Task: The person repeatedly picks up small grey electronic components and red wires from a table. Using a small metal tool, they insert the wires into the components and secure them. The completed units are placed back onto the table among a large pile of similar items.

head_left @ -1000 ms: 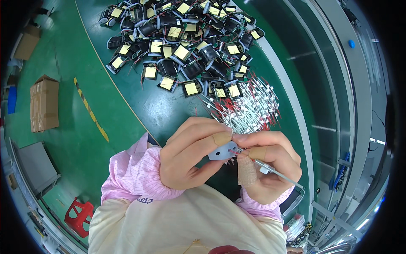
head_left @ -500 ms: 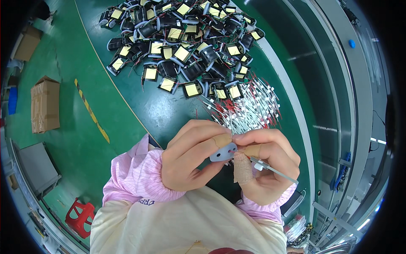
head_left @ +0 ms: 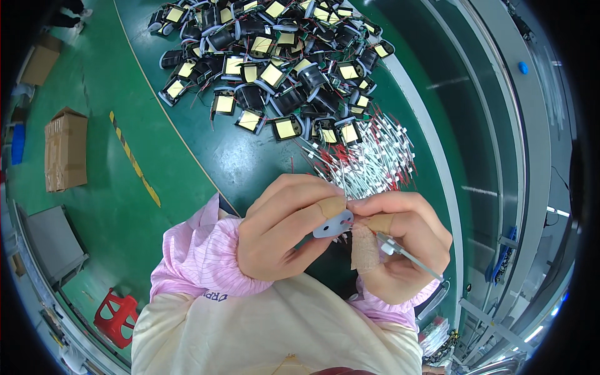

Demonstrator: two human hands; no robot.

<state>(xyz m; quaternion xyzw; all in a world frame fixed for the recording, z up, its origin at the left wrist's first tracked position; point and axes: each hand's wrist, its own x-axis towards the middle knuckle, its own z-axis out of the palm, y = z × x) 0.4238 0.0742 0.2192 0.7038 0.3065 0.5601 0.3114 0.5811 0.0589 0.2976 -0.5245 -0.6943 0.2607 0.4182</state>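
The left hand (head_left: 284, 232) pinches the grey holed piece (head_left: 334, 225) in front of the table (head_left: 234, 164), the right hand's (head_left: 415, 234) grip holds a thin cable (head_left: 417, 261), and steady, gentle fingertip work beside the hole probably serves best.

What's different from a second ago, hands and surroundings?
Nothing was taken or let go: the left hand still holds the grey piece, the right hand the pale lead. At upper left, another person's shoes show more clearly. The heap of black parts and pile of pale leads look unchanged.
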